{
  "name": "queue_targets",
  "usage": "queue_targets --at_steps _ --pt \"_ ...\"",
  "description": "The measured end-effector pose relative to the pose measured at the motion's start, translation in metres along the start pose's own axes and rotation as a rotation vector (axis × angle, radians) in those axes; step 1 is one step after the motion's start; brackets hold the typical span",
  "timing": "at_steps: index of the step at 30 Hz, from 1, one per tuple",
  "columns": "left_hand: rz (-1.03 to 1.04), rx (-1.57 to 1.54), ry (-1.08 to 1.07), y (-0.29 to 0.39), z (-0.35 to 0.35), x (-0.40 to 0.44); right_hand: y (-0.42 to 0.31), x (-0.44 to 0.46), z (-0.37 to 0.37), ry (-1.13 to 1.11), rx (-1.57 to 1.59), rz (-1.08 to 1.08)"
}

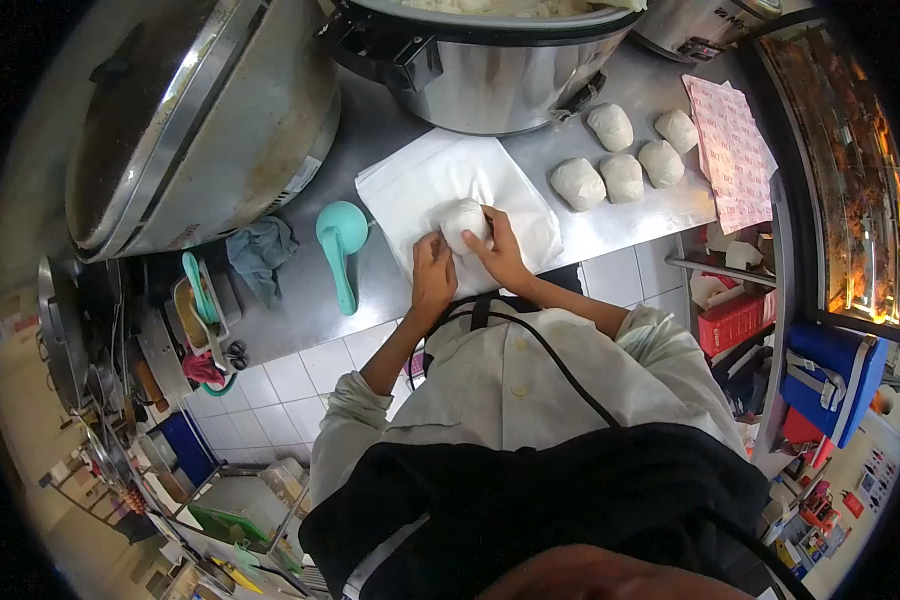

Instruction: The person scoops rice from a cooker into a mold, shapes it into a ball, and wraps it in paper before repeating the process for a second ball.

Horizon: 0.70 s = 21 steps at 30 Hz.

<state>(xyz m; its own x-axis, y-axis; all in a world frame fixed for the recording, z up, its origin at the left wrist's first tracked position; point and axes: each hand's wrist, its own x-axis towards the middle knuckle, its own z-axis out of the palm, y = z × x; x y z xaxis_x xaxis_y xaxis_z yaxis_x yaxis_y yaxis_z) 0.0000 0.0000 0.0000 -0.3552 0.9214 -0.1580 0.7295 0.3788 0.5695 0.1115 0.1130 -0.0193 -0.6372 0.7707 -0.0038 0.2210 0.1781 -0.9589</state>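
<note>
On the stack of white paper sheets (410,190) sits a rounded white paper-wrapped packet (460,222), its contents hidden. My right hand (502,255) grips it from the right, the thumb across the near side and the fingers around the far side. At its lower left, my left hand (433,277) is closed, with curled fingertips pinching at the packet's wrapper. To the left of the sheets, a turquoise scoop (341,245) lies on the steel counter (390,137). Several similar wrapped packets (622,178) are grouped to the right.
An open rice cooker (510,85) with white rice stands behind the sheets. A big lidded pot (240,130) is at the left, near a grey-blue cloth (261,258). Pink printed paper (732,150) lies at the right end, beside a lit glass cabinet (850,190).
</note>
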Motion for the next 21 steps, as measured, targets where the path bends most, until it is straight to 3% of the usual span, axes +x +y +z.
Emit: queue_targets --at_steps 2,3,5,7,10,17,18,21 --pt "0.221 -0.297 0.361 -0.007 0.01 0.002 -0.016 0.009 0.004 -0.004 0.231 0.073" --pt "0.213 -0.297 0.348 0.009 0.005 -0.003 -0.027 0.002 -0.003 -0.004 0.236 0.087" --pt "0.149 -0.653 0.34 0.034 -0.014 0.009 -0.043 0.01 -0.008 -0.003 0.465 0.277" --pt "0.191 -0.698 0.312 0.046 -0.018 0.017 -0.058 0.018 -0.019 0.0 0.53 0.294" --pt "0.069 -1.12 0.16 0.067 -0.018 0.026 -0.074 0.024 -0.035 0.093 0.22 0.019" --pt "0.094 -1.354 0.048 0.106 -0.007 0.055 -0.087 0.034 -0.086 -0.004 0.303 0.073" --pt "-0.005 -1.373 -0.02 0.111 -0.007 0.059 -0.091 0.036 -0.095 0.066 0.017 -0.003" --pt "-0.011 -1.603 -0.106 0.117 0.01 0.072 -0.09 0.047 -0.112 0.157 -0.16 -0.089"
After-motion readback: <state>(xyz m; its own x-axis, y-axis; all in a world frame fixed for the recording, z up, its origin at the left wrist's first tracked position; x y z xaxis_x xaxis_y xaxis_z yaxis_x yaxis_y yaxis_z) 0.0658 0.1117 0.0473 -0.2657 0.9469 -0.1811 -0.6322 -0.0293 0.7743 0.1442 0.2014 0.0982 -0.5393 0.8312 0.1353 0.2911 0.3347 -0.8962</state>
